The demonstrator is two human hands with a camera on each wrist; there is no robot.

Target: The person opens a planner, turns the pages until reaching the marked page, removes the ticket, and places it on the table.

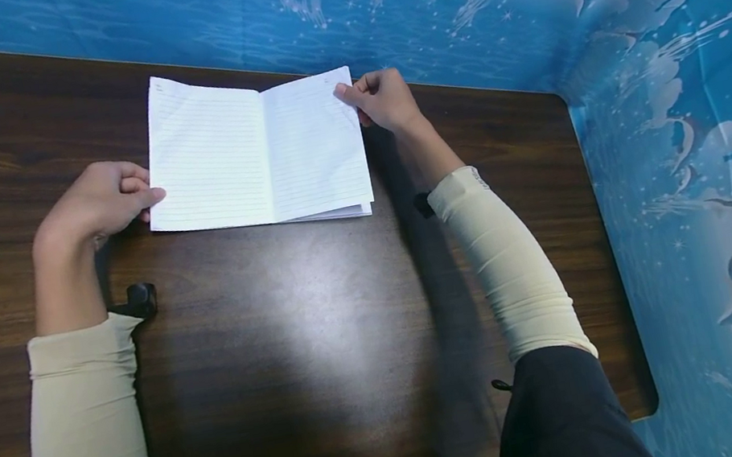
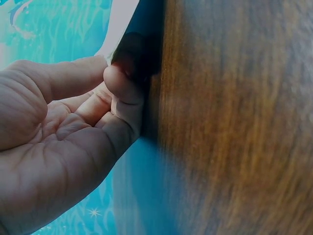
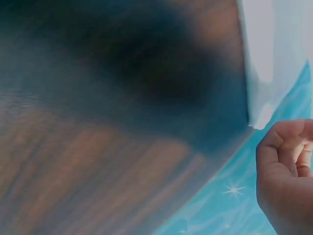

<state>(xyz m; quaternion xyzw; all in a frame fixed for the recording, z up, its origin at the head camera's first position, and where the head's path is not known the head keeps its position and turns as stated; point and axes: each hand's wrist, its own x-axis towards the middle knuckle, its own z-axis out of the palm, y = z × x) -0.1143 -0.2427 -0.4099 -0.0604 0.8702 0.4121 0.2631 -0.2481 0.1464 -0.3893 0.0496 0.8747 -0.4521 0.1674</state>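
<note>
An open notebook (image 1: 207, 158) with lined white pages lies spread towards the back of the table, its fold running down the middle. The left hand (image 1: 100, 202) pinches its left edge near the lower corner, thumb on top of the page. At the upper right edge, the right hand (image 1: 384, 101) pinches the page with thumb above and fingers curled behind. In the left wrist view the left hand (image 2: 73, 107) holds the edge of the paper (image 2: 121, 24). The right wrist view has the right hand (image 3: 288, 166) beside the paper (image 3: 269, 58); its fingertips are partly cut off.
The dark wooden table (image 1: 326, 333) extends in front of the notebook and to both sides. A blue curtain (image 1: 671, 125) with dolphins and clouds stands along the back and right table edges. Dark straps with small black pieces (image 1: 142, 300) sit at the wrists.
</note>
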